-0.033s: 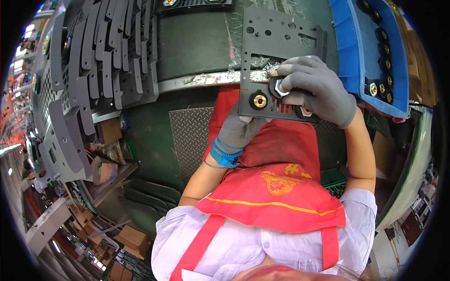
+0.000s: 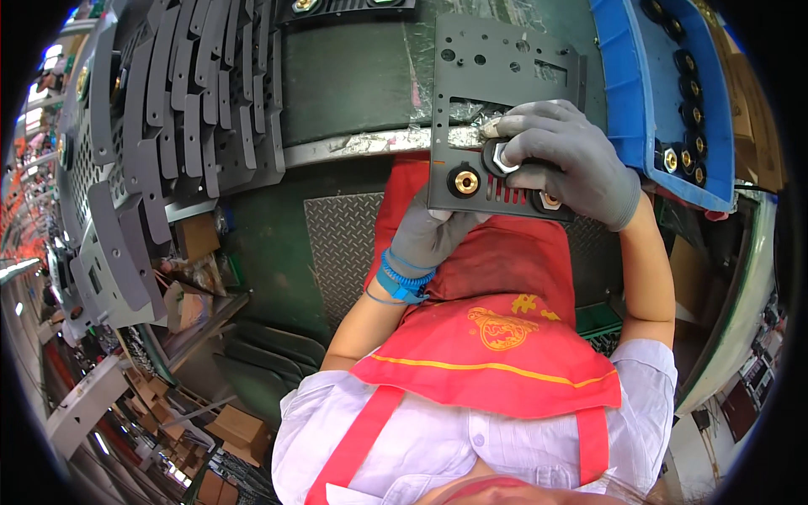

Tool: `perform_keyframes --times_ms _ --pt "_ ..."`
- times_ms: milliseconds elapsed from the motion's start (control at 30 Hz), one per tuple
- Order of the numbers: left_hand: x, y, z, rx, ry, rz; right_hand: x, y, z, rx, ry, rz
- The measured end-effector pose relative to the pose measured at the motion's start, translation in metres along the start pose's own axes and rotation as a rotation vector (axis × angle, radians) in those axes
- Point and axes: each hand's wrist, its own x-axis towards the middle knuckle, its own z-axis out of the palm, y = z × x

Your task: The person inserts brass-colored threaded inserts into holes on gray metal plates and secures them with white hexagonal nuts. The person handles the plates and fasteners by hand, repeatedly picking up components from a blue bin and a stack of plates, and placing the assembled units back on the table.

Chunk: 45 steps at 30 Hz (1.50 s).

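Cardboard boxes point(image 2: 239, 427) at lower left, grey diamond-patterned sheet point(image 2: 341, 240), brown cardboard point(image 2: 764, 126) at right

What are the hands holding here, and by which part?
Left hand: the dark metal plate, by its lower edge. Right hand: a black fitting with a silver nut, apparently by the nut end.
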Motion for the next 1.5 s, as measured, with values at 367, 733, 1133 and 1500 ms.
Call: perform_keyframes --times_ms 367,733,1133,1500 --pt "-0.011 0.034 0.034 0.178 0.072 -0.018 0.02 -0.026 0.008 0.107 0.019 -0.074" --pt "-0.006 0.032 0.03 -0.01 0.088 0.006 0.022 -0.035 0.01 -0.226 0.021 -0.201" --pt "-0.005 0.032 0.027 0.008 0.059 0.0 0.026 -0.029 0.011 -0.077 -0.012 -0.156" --pt "-0.007 0.037 0.023 0.0 -0.003 -0.025 0.037 -0.033 -0.001 0.009 -0.208 -0.121"
